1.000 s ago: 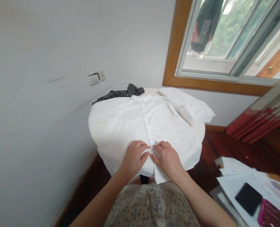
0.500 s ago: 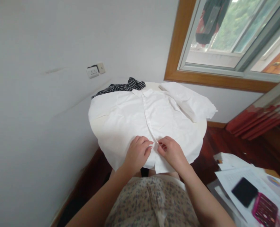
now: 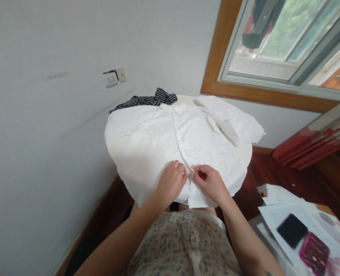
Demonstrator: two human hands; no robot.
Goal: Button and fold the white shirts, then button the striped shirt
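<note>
The white shirt (image 3: 155, 149) lies on the counter (image 3: 246, 154), collar (image 3: 166, 109) farthest, its front opening (image 3: 177, 136) running lengthwise toward the left hand (image 3: 172, 182) and right hand (image 3: 212, 183), which pinch it near the hem (image 3: 202, 204).

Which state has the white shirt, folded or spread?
Spread: the white shirt lies mostly flat across the table, collar toward the far side, sleeves out to both sides.

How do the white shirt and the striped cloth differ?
The white shirt is plain and spread out; the striped cloth is dark with white stripes and bunched. The left hand and right hand hold the white shirt; neither touches the striped cloth. Both garments lie on the table.
</note>
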